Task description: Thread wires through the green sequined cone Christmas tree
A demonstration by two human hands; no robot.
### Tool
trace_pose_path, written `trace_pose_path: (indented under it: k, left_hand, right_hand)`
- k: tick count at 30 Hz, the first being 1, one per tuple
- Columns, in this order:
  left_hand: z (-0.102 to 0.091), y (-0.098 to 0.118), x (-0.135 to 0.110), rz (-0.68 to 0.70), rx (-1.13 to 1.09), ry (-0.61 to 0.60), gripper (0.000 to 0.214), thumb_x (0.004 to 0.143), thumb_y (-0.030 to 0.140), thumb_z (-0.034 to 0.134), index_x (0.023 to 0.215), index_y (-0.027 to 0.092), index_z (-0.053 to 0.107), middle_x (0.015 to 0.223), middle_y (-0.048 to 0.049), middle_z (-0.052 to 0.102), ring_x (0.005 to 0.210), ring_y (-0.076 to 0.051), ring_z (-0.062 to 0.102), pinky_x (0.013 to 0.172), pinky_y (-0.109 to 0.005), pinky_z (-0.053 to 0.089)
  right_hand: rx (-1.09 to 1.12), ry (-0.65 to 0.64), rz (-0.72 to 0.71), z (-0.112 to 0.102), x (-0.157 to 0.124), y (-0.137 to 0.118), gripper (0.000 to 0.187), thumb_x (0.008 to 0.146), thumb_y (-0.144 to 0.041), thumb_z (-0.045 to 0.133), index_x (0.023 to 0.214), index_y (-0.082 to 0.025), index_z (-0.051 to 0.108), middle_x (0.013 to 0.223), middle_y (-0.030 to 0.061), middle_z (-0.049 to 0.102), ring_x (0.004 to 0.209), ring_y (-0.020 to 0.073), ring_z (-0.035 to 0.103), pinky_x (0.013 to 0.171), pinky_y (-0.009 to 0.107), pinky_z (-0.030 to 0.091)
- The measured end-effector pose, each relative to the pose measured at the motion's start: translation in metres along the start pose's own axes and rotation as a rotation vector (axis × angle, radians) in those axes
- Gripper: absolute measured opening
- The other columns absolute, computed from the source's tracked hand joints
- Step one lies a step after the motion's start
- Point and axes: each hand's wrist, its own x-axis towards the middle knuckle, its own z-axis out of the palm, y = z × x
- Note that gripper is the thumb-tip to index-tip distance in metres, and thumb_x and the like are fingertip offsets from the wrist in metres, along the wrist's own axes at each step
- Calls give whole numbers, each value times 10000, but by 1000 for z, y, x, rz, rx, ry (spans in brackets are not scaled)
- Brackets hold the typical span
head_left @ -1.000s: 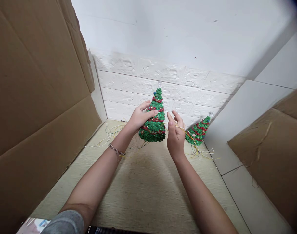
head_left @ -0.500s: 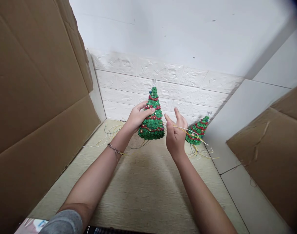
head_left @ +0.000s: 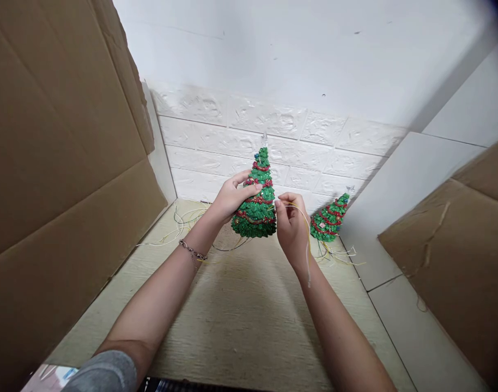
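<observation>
My left hand (head_left: 232, 198) grips the side of a glittery green Christmas tree ornament (head_left: 255, 209) with red garland, holding it upright just above the mat. A clear star-like tip sits at its top. My right hand (head_left: 292, 228) is close to the ornament's right side, with its fingertips pinching a thin yellow-white wire (head_left: 305, 226). That wire hangs down past my wrist. A smaller green tree ornament (head_left: 327, 220) stands to the right, tilted, out of reach of neither hand's grip, with loose wires (head_left: 338, 255) at its base.
More thin wires (head_left: 183, 219) lie on the beige mat (head_left: 241, 310) at left. A chain bracelet (head_left: 193, 253) circles my left wrist. Brown cardboard panels (head_left: 61, 163) rise on the left, another (head_left: 445, 256) at right, behind a white brick-textured wall (head_left: 265, 141).
My right hand has closed from spread fingers onto the wire and moved nearer the large ornament. The left hand's hold on the ornament stays the same.
</observation>
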Motion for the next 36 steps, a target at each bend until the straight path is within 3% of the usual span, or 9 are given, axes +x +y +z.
trace_pose_path:
  k: [5, 9, 15, 19, 23, 26, 30, 33, 36]
  left_hand:
    - [-2, 2, 0, -12, -17, 13, 414, 607, 290, 752, 973, 130, 642, 933, -79, 681, 708, -143, 617, 654, -263, 498]
    - [-4, 3, 1, 2, -32, 21, 397, 616, 295, 748, 957, 121, 644, 899, -74, 677, 670, -130, 608, 618, -253, 500]
    - [-2, 4, 0, -11, -20, 12, 394, 614, 277, 748, 955, 112, 641, 882, -74, 677, 684, -133, 620, 635, -251, 509]
    - [-2, 4, -1, -11, -7, 7, 385, 625, 284, 738, 961, 124, 639, 908, -77, 682, 699, -140, 624, 658, -264, 512]
    - [-2, 4, -1, -8, -7, -29, 402, 625, 293, 744, 978, 132, 637, 966, -87, 682, 746, -157, 634, 690, -284, 519]
    - [0, 4, -3, 1, 3, -60, 399, 624, 289, 745, 978, 136, 640, 977, -85, 683, 770, -157, 634, 702, -271, 510]
    - [3, 6, -4, 15, 11, -65, 368, 631, 281, 731, 955, 129, 644, 981, -81, 680, 759, -135, 624, 686, -239, 497]
    - [1, 8, -2, -6, -21, -20, 352, 641, 277, 712, 947, 120, 638, 913, -71, 684, 681, -115, 612, 647, -236, 502]
    - [-3, 9, 0, -14, -53, 59, 321, 641, 272, 710, 911, 117, 634, 802, -48, 676, 631, -113, 607, 608, -235, 506]
  right_hand:
    - [251, -74, 202, -4, 5, -4, 193, 721, -366, 634, 720, -195, 545, 573, -42, 536, 513, 91, 459, 497, 232, 350]
    - [225, -104, 286, -11, 10, -5, 212, 653, -369, 697, 666, -170, 627, 562, -21, 575, 524, 94, 475, 516, 241, 367]
    - [71, -202, 201, -13, 8, 2, 196, 720, -382, 662, 694, -189, 680, 619, -4, 619, 581, 115, 507, 566, 256, 393]
    - [-7, -217, -40, -16, 8, 0, 403, 833, -539, 491, 702, -205, 676, 761, 45, 626, 752, 167, 570, 717, 326, 455]
    - [-201, 4, -178, -15, 8, 2, 630, 896, -633, 182, 1048, -216, 629, 1239, 127, 503, 1166, 265, 459, 967, 489, 365]
    - [-310, -49, -180, -6, 4, 12, 647, 899, -632, 103, 1333, -272, 420, 1485, 122, 234, 1336, 321, 271, 1016, 583, 273]
    - [-413, -143, -245, 2, -1, 22, 641, 888, -653, 178, 1429, -314, 236, 1534, 128, 76, 1377, 366, 169, 990, 621, 277]
    - [-408, -51, -382, 0, -1, 20, 719, 844, -668, 367, 1434, -301, 182, 1462, 162, 239, 1330, 342, 279, 979, 580, 325]
    - [-277, 93, -513, -6, 1, 17, 646, 815, -566, 546, 1347, -294, 302, 1133, 96, 529, 1044, 232, 532, 885, 443, 440]
